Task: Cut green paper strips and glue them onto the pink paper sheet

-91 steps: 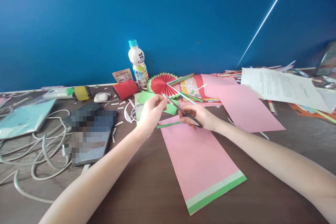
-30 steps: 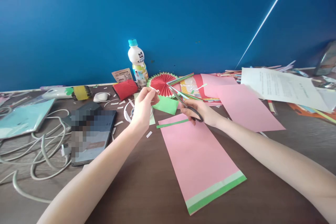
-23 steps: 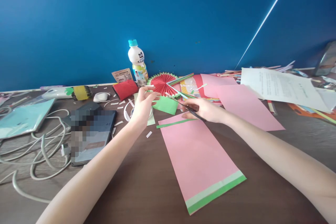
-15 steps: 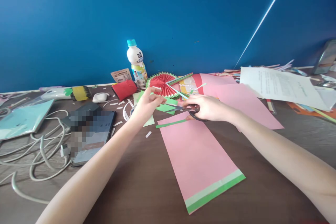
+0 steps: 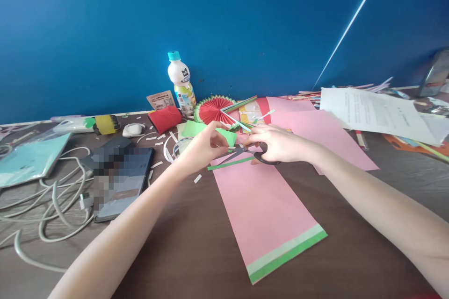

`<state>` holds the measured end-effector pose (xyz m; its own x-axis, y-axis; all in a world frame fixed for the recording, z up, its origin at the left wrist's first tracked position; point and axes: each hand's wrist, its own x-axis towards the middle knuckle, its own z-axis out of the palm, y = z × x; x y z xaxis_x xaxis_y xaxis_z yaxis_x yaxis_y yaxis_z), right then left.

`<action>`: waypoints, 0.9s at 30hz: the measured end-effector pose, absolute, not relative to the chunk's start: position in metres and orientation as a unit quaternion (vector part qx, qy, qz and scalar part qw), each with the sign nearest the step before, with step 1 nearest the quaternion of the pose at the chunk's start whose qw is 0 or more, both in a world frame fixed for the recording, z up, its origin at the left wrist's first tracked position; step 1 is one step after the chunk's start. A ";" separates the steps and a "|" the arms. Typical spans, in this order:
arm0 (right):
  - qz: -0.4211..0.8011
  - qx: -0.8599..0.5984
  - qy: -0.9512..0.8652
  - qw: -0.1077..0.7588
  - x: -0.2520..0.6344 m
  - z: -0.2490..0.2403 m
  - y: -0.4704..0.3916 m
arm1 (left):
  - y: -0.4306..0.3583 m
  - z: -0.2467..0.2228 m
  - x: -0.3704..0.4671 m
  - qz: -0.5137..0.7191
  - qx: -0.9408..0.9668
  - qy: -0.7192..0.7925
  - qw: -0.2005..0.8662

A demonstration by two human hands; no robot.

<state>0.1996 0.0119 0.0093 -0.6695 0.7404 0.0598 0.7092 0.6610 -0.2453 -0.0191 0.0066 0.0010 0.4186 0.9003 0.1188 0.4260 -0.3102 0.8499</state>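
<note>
My right hand (image 5: 275, 144) is wrapped round the black handles of a pair of scissors (image 5: 262, 154), whose blades point left over the top of a long pink sheet (image 5: 263, 201). Beside the blades, my left hand (image 5: 206, 145) has its fingertips pinched on a small pale piece too small to name. A narrow green strip (image 5: 217, 165) lies across the sheet's upper end, and pale and bright green bands (image 5: 289, 259) run along its lower end. Bright green paper (image 5: 192, 128) lies behind my left hand.
A red pleated fan (image 5: 215, 108) and a bottle (image 5: 182, 84) stand by the blue wall. To the left are a phone (image 5: 138, 173), white cables (image 5: 56, 205) and a red pouch (image 5: 164, 119). More pink paper (image 5: 329, 138) and a printed sheet (image 5: 379, 114) lie on the right.
My left hand has moved right and down, closer to the scissors. The blades have swung lower and now lie over the pink sheet's top edge.
</note>
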 end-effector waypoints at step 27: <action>0.140 -0.596 -0.788 -0.058 0.275 0.021 0.048 | 0.009 0.001 -0.017 0.345 0.612 0.464 0.539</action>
<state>0.2749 0.0478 0.0212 -0.2826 0.9235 -0.2593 0.9563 0.2500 -0.1518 -0.0166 0.0087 0.0013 0.3304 0.9406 -0.0779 0.1958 0.0124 0.9806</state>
